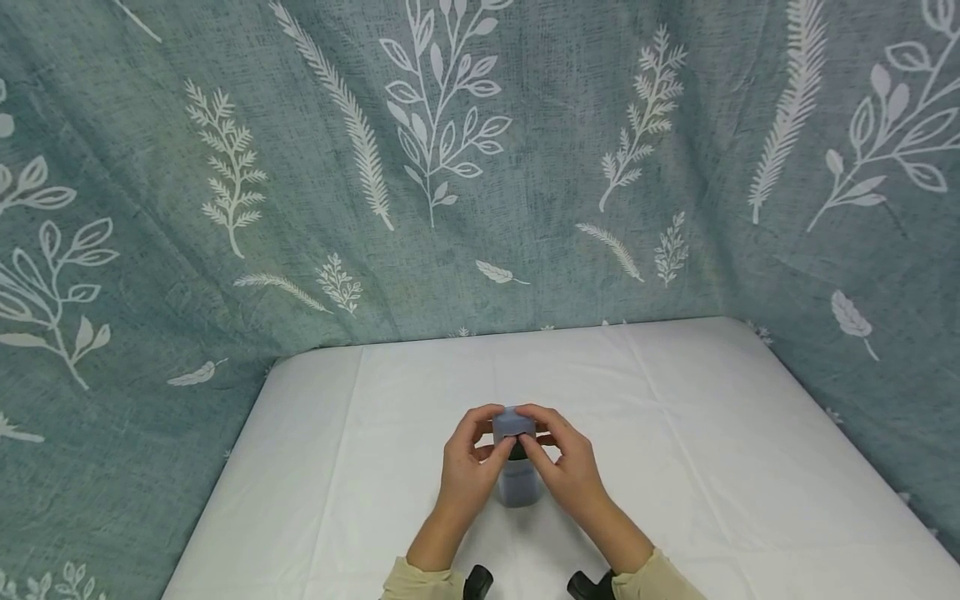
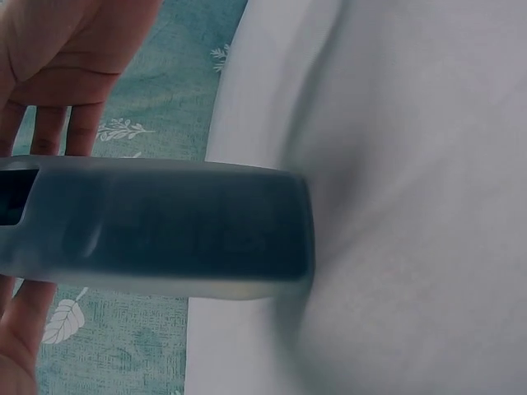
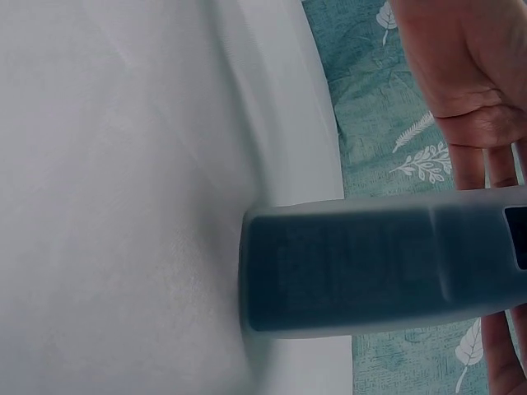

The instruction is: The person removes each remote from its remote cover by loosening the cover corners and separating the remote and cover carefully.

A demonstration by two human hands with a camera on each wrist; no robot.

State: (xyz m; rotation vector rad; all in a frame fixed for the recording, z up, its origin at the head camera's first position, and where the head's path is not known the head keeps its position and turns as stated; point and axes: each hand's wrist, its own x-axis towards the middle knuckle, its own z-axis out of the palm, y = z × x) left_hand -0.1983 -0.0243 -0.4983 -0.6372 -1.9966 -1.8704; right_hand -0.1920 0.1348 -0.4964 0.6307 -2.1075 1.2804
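Note:
A tall, translucent blue-grey case with rounded corners stands upright over the white cloth, between both hands. A black patch shows in a cut-out on its near face, below the top. My left hand grips the case's upper left side, fingers around the side and thumb at the cut-out's edge. Mirroring it, my right hand holds the upper right side, its thumb meeting the left one at the front. In the left wrist view the case looks dark inside; its lower end sits by the cloth. What is inside is blurred.
A white cloth with fold creases covers the table. Green fabric with white leaf prints hangs behind and at both sides. Black wrist devices show by the beige sleeves at the bottom.

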